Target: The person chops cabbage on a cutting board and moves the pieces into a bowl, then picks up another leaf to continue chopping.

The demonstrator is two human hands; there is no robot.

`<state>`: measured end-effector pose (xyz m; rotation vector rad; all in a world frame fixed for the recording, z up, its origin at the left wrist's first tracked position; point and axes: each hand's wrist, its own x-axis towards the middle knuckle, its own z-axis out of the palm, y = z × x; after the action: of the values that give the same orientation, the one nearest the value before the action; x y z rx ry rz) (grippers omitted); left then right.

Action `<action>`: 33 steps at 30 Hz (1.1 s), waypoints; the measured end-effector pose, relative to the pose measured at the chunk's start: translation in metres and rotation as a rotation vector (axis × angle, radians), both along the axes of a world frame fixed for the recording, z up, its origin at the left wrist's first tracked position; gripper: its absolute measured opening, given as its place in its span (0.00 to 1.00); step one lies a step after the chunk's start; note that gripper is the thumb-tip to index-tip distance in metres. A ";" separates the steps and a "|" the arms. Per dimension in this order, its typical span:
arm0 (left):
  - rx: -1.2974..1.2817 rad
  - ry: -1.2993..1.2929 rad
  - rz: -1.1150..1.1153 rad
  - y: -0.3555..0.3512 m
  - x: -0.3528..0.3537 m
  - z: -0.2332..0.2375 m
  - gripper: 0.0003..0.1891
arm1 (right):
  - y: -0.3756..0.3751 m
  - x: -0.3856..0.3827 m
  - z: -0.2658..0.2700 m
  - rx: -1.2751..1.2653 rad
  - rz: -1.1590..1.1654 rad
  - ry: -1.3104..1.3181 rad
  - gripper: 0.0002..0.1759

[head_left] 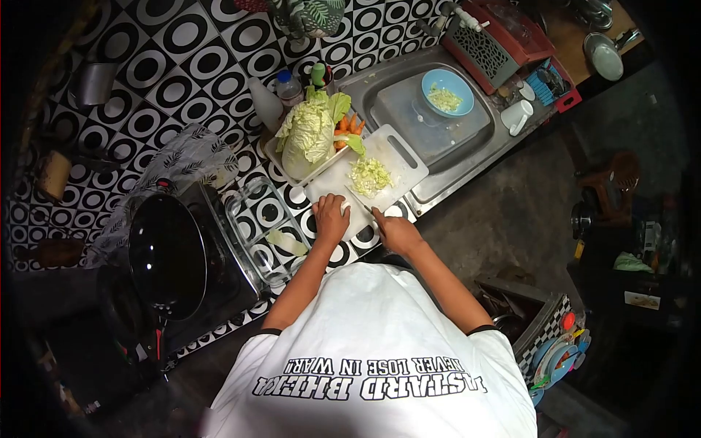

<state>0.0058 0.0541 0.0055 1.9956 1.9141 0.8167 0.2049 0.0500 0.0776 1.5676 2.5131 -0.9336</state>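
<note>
My left hand point(332, 219) presses down on the near end of a white cutting board point(409, 157), its fingers curled over a small pale piece of cabbage point(345, 207), mostly hidden. In my right hand point(399, 233) is a knife point(359, 198); its thin blade points toward the far left across the board. Just beyond the blade lies a heap of chopped cabbage point(371, 177). A tray point(293, 174) beside the board carries a large napa cabbage point(308, 139) and several carrots point(349, 131).
A light blue bowl point(461, 108) with chopped pieces stands over the metal sink point(438, 201). At left are a black wok point(168, 255) on the stove and a glass dish point(255, 241) holding a pale leaf point(287, 242). A white mug point(517, 115) sits near the red rack point(504, 40).
</note>
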 end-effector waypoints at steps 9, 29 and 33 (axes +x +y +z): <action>0.031 0.019 0.012 0.002 -0.001 -0.007 0.10 | 0.008 -0.010 0.016 0.013 0.058 -0.033 0.30; 0.047 -0.001 0.084 -0.003 0.003 -0.013 0.05 | -0.003 -0.015 0.017 0.063 0.129 -0.043 0.31; 0.044 -0.002 0.082 -0.003 0.003 -0.013 0.05 | -0.004 -0.015 0.019 0.061 0.129 -0.037 0.32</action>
<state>0.0084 0.0511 -0.0073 1.9511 2.0052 0.8884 0.1901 0.0458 0.0963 1.4039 2.6039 -0.8120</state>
